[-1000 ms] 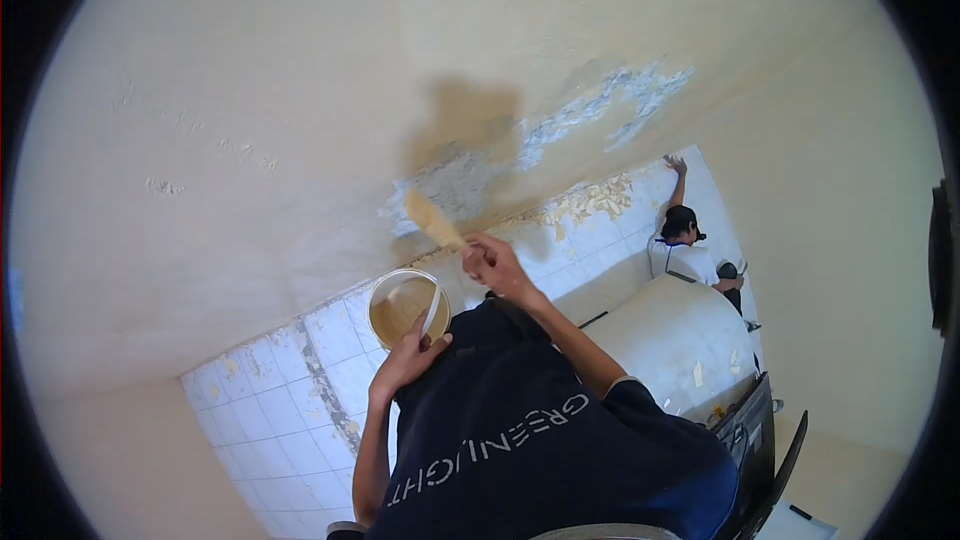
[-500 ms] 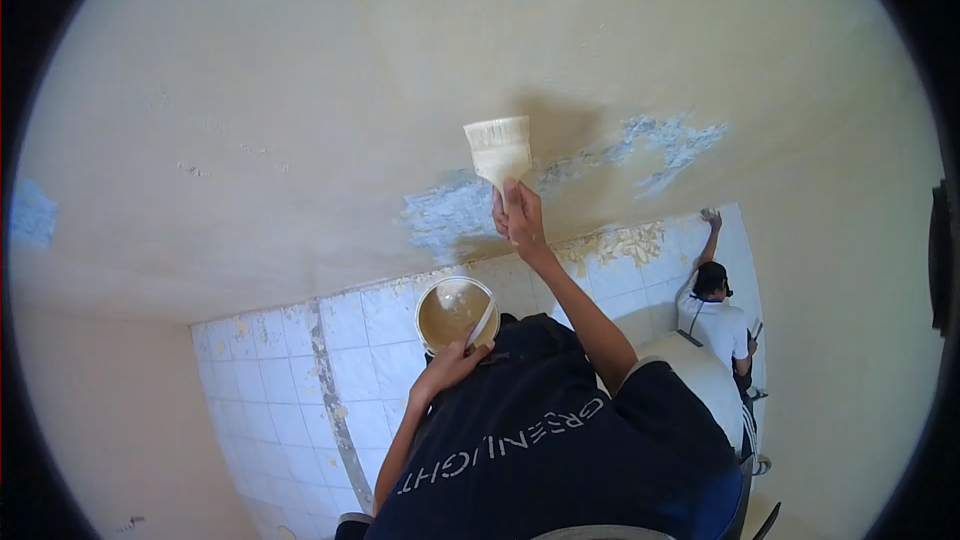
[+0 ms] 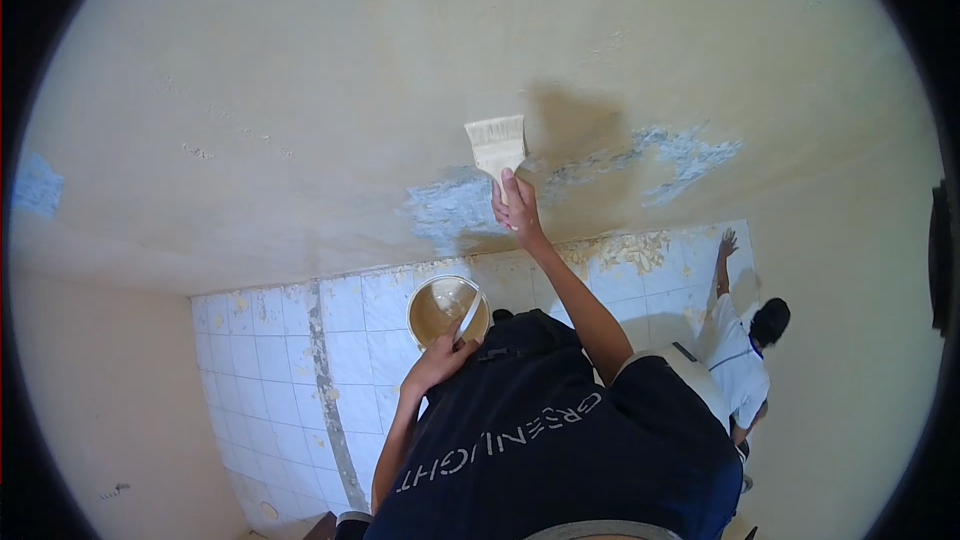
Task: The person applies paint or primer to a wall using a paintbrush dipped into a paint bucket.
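My right hand (image 3: pixel 515 208) is closed around the handle of a wide paintbrush (image 3: pixel 496 147), bristles pointing up. The bristles are coated in cream paint and lie close to the beige wall (image 3: pixel 340 90); contact cannot be made out. Behind the brush, a bare bluish patch (image 3: pixel 450 205) shows where the wall's coating is gone. Lower down, my left hand (image 3: pixel 440 362) grips the near rim of a round paint bucket (image 3: pixel 412 320) against my dark shirt. A flat white strip (image 3: pixel 470 308) crosses the bucket's mouth beside my fingers. Beige paint shows inside.
At the right, a co-worker (image 3: pixel 735 350) in a white top reaches one hand to the tiles. White tiles (image 3: pixel 290 350) lie below, with a grey strip (image 3: pixel 325 380) and peeled flakes (image 3: pixel 635 252). Another bluish patch (image 3: pixel 38 185) is at far left.
My right hand and the brush have shifted slightly, and the brush's shadow has moved right. The bucket appears slightly left and higher. The co-worker has moved right and lower, the raised hand now spread.
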Demonstrator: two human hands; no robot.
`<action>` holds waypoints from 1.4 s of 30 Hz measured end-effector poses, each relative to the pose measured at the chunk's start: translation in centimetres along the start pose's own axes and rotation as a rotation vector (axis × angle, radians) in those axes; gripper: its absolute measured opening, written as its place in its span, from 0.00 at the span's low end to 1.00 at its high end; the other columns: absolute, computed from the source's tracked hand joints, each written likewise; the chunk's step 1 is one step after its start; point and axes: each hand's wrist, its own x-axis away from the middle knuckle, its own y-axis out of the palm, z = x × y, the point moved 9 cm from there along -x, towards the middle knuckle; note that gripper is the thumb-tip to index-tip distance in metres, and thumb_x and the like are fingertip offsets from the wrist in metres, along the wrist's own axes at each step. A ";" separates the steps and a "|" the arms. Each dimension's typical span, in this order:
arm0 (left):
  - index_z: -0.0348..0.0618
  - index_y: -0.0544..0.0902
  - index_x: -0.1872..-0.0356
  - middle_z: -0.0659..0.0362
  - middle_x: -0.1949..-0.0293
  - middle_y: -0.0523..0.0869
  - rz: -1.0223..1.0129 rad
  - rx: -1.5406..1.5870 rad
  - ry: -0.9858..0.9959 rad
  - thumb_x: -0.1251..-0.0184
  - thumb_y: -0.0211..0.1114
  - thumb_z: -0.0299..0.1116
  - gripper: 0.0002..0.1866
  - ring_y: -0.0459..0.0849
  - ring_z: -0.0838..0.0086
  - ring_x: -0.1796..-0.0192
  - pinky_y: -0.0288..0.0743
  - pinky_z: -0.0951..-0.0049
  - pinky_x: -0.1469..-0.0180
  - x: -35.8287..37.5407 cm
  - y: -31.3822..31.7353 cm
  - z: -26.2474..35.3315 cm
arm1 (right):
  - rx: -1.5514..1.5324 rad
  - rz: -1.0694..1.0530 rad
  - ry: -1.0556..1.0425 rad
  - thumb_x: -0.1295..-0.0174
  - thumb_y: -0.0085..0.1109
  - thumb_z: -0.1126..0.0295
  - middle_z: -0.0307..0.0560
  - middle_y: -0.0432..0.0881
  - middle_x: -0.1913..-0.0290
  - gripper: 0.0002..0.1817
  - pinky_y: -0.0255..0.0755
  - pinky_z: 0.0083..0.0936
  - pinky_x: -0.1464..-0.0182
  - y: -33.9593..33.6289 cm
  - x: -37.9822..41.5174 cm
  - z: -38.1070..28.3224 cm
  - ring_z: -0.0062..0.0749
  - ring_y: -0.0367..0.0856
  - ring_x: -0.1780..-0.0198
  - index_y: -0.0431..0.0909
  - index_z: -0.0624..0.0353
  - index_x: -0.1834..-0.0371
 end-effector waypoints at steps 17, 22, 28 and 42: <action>0.34 0.60 0.30 0.34 0.51 0.80 -0.025 -0.014 -0.055 0.33 0.58 0.53 0.39 0.81 0.52 0.48 0.71 0.65 0.43 -0.2 1.4 -0.7 | 0.154 0.142 0.209 0.29 0.40 0.43 0.30 0.61 0.87 0.29 0.52 0.17 0.84 -3.8 1.7 6.4 0.15 0.58 0.87 0.66 0.54 0.80; 0.34 0.60 0.30 0.35 0.52 0.80 -0.055 0.027 -0.083 0.32 0.58 0.53 0.39 0.81 0.52 0.48 0.71 0.65 0.43 0.6 1.7 -0.2 | 0.145 0.197 0.109 0.29 0.40 0.42 0.31 0.61 0.88 0.30 0.52 0.17 0.84 -1.9 1.8 1.1 0.16 0.58 0.87 0.65 0.55 0.82; 0.35 0.61 0.31 0.36 0.54 0.82 -0.098 -0.026 -0.105 0.32 0.57 0.53 0.37 0.82 0.53 0.49 0.71 0.64 0.44 0.6 2.5 0.3 | 0.119 0.044 -0.032 0.28 0.38 0.42 0.33 0.62 0.87 0.30 0.53 0.16 0.84 0.8 -2.2 -3.6 0.17 0.59 0.87 0.65 0.55 0.80; 0.38 0.61 0.31 0.36 0.46 0.78 -0.200 0.017 -0.131 0.30 0.56 0.48 0.34 0.77 0.51 0.41 0.66 0.63 0.37 1.4 1.6 -0.5 | 0.179 0.064 0.063 0.28 0.39 0.43 0.32 0.61 0.89 0.33 0.53 0.20 0.83 2.8 0.6 0.7 0.17 0.58 0.88 0.62 0.54 0.88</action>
